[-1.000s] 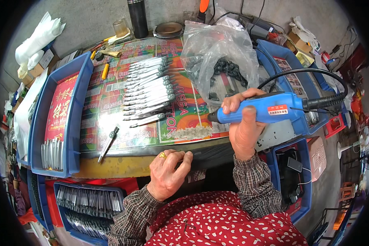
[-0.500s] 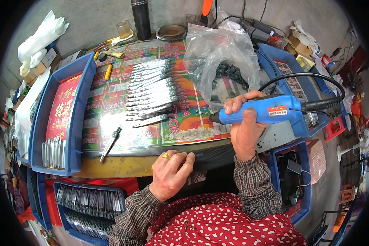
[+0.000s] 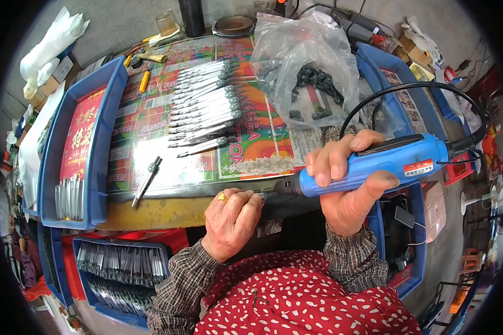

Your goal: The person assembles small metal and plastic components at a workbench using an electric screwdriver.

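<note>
My right hand (image 3: 350,184) grips a blue electric screwdriver (image 3: 394,163) lying nearly level, its black nose pointing left. The tip of the screwdriver meets the fingertips of my left hand (image 3: 231,219) at the table's front edge. The left fingers are closed on a small dark-ended piece, mostly hidden by the hand. Beyond them lies a stack of slender silver rods (image 3: 204,114) with dark tips and grey knobs at the right. One single rod (image 3: 147,182) with a black end rests apart, left of my left hand.
A blue bin (image 3: 100,190) with silver pieces stands at the left. Below it, another blue bin (image 3: 123,239) holds several rods. A clear plastic bag (image 3: 274,61) of black parts lies at the back right. The screwdriver's black cable (image 3: 408,85) loops over the right side.
My right hand has brought the screwdriver down and nearer, so that its tip now reaches my left fingertips. My left hand stays closed by the edge. The view has shifted slightly.
</note>
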`<state>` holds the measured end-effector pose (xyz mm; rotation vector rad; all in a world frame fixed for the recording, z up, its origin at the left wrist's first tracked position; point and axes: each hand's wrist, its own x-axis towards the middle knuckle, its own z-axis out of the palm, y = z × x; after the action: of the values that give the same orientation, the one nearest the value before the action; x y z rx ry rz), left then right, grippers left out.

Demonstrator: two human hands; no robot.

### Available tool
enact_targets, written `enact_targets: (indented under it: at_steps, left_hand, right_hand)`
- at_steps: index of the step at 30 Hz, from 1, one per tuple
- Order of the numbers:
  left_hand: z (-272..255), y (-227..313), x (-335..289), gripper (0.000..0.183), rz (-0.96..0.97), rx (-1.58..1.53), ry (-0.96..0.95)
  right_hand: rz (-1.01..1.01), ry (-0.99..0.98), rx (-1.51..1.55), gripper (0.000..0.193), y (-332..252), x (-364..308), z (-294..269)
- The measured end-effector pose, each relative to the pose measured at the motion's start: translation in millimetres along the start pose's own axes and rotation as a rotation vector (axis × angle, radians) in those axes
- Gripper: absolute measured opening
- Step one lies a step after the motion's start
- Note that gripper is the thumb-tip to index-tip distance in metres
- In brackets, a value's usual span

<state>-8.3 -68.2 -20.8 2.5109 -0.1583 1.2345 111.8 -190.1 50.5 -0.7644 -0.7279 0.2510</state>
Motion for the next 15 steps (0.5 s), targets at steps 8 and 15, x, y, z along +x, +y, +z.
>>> enact_targets:
  at_steps: [8, 15]
  left_hand:
    - [1.1, -0.8, -2.3, 0.024, 0.001, -0.018, 0.024]
    - [-0.7, 0.3, 1.4, 0.032, -0.017, 0.002, 0.007]
  right_hand:
    - [-0.002, -0.001, 0.001, 0.059, 1.7, -3.1, 1.5]
    - [0.009, 0.002, 0.018, 0.058, 2.1, -3.4, 1.7]
